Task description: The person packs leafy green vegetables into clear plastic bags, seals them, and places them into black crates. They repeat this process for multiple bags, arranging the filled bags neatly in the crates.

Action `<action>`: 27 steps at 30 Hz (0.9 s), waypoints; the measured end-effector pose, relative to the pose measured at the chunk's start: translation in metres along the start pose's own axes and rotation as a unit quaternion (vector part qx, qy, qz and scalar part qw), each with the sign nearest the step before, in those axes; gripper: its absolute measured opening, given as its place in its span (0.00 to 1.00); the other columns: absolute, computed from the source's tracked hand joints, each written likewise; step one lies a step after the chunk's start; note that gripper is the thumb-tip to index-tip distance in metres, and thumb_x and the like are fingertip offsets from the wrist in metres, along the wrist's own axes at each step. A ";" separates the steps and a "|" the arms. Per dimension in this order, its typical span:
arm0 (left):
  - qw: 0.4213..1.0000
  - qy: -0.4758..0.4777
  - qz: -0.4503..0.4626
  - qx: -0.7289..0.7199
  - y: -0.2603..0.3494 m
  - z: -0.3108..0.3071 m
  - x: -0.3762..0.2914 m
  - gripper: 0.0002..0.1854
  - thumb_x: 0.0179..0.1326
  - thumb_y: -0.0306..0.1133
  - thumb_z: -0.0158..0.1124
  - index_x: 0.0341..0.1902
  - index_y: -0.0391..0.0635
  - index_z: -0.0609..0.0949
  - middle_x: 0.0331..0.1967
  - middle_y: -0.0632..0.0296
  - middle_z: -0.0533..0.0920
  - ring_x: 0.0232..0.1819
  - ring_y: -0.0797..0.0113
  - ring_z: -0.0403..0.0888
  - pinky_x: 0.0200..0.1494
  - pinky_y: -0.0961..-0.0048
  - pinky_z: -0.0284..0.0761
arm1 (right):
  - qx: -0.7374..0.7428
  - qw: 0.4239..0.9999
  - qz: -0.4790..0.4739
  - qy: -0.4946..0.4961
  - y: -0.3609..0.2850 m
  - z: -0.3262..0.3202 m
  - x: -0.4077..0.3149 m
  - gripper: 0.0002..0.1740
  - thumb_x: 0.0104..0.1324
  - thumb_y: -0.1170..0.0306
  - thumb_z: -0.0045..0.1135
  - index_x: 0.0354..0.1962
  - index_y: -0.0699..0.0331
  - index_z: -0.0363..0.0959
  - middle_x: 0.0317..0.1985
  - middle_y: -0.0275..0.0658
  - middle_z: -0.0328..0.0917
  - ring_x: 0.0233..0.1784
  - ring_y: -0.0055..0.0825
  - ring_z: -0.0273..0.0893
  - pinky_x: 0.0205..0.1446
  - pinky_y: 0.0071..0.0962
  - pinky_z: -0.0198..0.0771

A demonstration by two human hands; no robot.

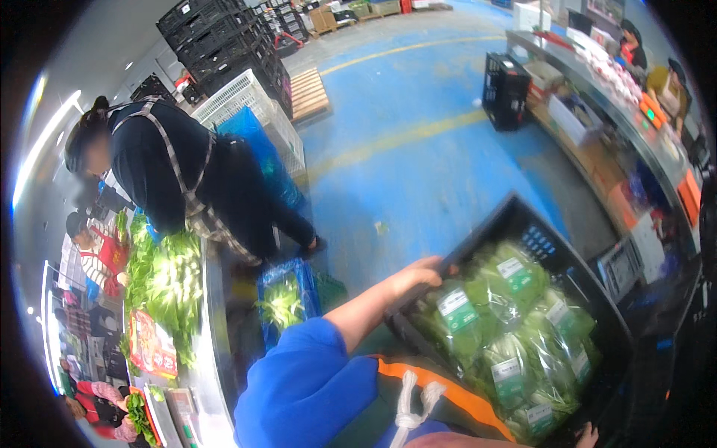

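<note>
A black plastic crate (518, 215) is held in front of my body, filled with several clear bags of leafy green vegetables (507, 336) that bear white and green labels. My left hand (420, 275) grips the crate's rim on its upper left side, with the fingers curled over the edge. Low in the view, my right hand (588, 435) is at the crate's near right edge; only some fingers show, and the crate and the frame's edge hide the rest. A blue sleeve covers my left upper arm.
A co-worker in a checked apron (196, 207) bends over a table heaped with leafy greens (173, 274). Beside it stands a blue-lined crate of greens (283, 302). Black crates (218, 50) are stacked near a wooden pallet (309, 94). A long metal counter (602, 67) runs along the right, near a black crate (504, 92).
</note>
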State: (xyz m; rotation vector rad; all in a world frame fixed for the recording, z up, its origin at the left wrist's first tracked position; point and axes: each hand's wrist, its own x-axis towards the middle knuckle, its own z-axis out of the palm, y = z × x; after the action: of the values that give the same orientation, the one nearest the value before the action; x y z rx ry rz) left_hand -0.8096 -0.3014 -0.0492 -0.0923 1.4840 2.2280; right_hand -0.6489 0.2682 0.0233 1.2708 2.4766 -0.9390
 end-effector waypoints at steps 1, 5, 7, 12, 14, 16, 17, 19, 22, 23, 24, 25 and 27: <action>1.000 0.009 0.023 0.017 -0.005 -0.013 0.003 0.30 0.42 0.35 0.56 0.54 0.38 0.74 0.56 0.55 0.73 0.61 0.65 0.66 0.66 0.71 0.55 | 0.045 0.999 0.023 0.004 -0.019 0.012 0.014 0.23 0.65 0.57 0.52 0.42 0.72 0.73 0.32 0.42 0.76 0.32 0.31 0.69 0.42 0.33 0.65; 0.994 0.050 0.069 0.065 0.042 -0.115 0.022 0.32 0.38 0.36 0.56 0.52 0.37 0.74 0.57 0.53 0.72 0.63 0.61 0.64 0.69 0.68 0.51 | 0.021 0.998 -0.051 0.040 -0.103 0.063 0.055 0.28 0.64 0.55 0.53 0.51 0.72 0.71 0.35 0.46 0.80 0.35 0.36 0.73 0.43 0.34 0.68; 0.993 0.044 0.084 0.065 0.080 -0.166 0.033 0.32 0.38 0.36 0.56 0.53 0.37 0.74 0.58 0.53 0.72 0.64 0.61 0.64 0.69 0.68 0.52 | 0.027 0.992 -0.125 0.023 -0.140 0.096 0.093 0.25 0.63 0.56 0.53 0.51 0.66 0.72 0.38 0.42 0.77 0.36 0.33 0.73 0.42 0.32 0.68; 0.993 0.093 0.079 0.006 0.172 -0.258 0.038 0.31 0.42 0.33 0.53 0.55 0.37 0.73 0.58 0.54 0.71 0.63 0.62 0.64 0.67 0.69 0.53 | 0.163 0.959 -0.228 -0.026 -0.218 0.189 0.170 0.13 0.64 0.65 0.54 0.37 0.68 0.69 0.20 0.29 0.67 0.22 0.16 0.62 0.23 0.20 0.58; 0.991 0.104 0.087 0.017 0.203 -0.290 0.045 0.32 0.42 0.32 0.53 0.56 0.36 0.72 0.59 0.54 0.71 0.63 0.63 0.64 0.67 0.69 0.53 | 0.167 0.962 -0.206 -0.059 -0.264 0.220 0.180 0.11 0.64 0.66 0.53 0.36 0.67 0.70 0.20 0.29 0.67 0.21 0.17 0.62 0.24 0.21 0.58; 0.990 0.119 0.075 0.029 0.224 -0.314 0.053 0.32 0.42 0.32 0.53 0.57 0.35 0.72 0.59 0.55 0.71 0.63 0.63 0.64 0.67 0.70 0.53 | 0.147 0.947 -0.282 0.057 -0.312 0.252 0.180 0.10 0.65 0.66 0.52 0.34 0.66 0.71 0.19 0.29 0.67 0.20 0.17 0.62 0.24 0.21 0.58; 0.987 0.118 0.102 0.041 0.239 -0.331 0.061 0.33 0.42 0.32 0.53 0.57 0.35 0.72 0.59 0.55 0.70 0.64 0.63 0.64 0.67 0.70 0.53 | 0.094 0.963 -0.249 0.046 -0.340 0.261 0.176 0.15 0.65 0.64 0.52 0.40 0.70 0.69 0.21 0.31 0.69 0.22 0.20 0.64 0.26 0.22 0.60; 0.981 0.118 0.131 0.075 0.269 -0.365 0.077 0.33 0.42 0.31 0.52 0.58 0.35 0.71 0.60 0.55 0.70 0.64 0.63 0.64 0.67 0.70 0.54 | 0.092 0.965 -0.241 -0.046 -0.394 0.278 0.172 0.26 0.65 0.61 0.51 0.51 0.77 0.66 0.26 0.37 0.72 0.26 0.25 0.67 0.31 0.26 0.64; 0.974 0.141 0.149 0.100 0.304 -0.412 0.103 0.35 0.41 0.33 0.53 0.59 0.35 0.70 0.60 0.54 0.71 0.65 0.63 0.63 0.67 0.70 0.53 | 0.225 0.940 -0.255 -0.040 -0.485 0.325 0.178 0.15 0.65 0.67 0.52 0.40 0.73 0.68 0.20 0.33 0.65 0.21 0.22 0.61 0.25 0.26 0.58; 0.970 0.151 0.155 0.113 0.316 -0.431 0.116 0.36 0.41 0.34 0.54 0.60 0.34 0.70 0.60 0.54 0.71 0.65 0.63 0.63 0.67 0.70 0.52 | 0.232 0.938 -0.251 -0.059 -0.521 0.337 0.183 0.13 0.64 0.68 0.52 0.38 0.73 0.69 0.21 0.34 0.66 0.21 0.21 0.61 0.25 0.26 0.58; 0.968 0.175 0.159 0.085 0.321 -0.444 0.130 0.36 0.40 0.36 0.55 0.59 0.35 0.71 0.60 0.53 0.72 0.65 0.62 0.63 0.68 0.71 0.52 | 0.220 0.932 -0.278 -0.072 -0.558 0.353 0.192 0.14 0.64 0.69 0.52 0.39 0.75 0.68 0.21 0.35 0.67 0.21 0.21 0.62 0.25 0.26 0.59; 0.962 0.181 0.190 0.072 0.328 -0.459 0.141 0.36 0.40 0.36 0.55 0.59 0.35 0.72 0.59 0.53 0.72 0.64 0.61 0.65 0.67 0.70 0.53 | 0.210 0.932 -0.287 -0.068 -0.606 0.367 0.205 0.15 0.64 0.69 0.52 0.40 0.76 0.68 0.22 0.35 0.67 0.22 0.20 0.63 0.25 0.26 0.59; 0.945 0.236 0.202 0.104 0.358 -0.502 0.166 0.35 0.40 0.35 0.55 0.58 0.35 0.72 0.60 0.53 0.72 0.63 0.60 0.66 0.67 0.70 0.54 | 0.136 0.905 -0.400 -0.038 -0.701 0.407 0.217 0.13 0.63 0.68 0.51 0.34 0.73 0.69 0.21 0.34 0.68 0.22 0.20 0.63 0.26 0.26 0.60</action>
State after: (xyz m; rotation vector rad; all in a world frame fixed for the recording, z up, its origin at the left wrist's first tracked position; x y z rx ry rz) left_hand -1.2006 -0.8036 -0.0009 -0.2956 2.1542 2.4590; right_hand -1.3742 -0.1415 -0.0767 0.1812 2.8931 -1.5024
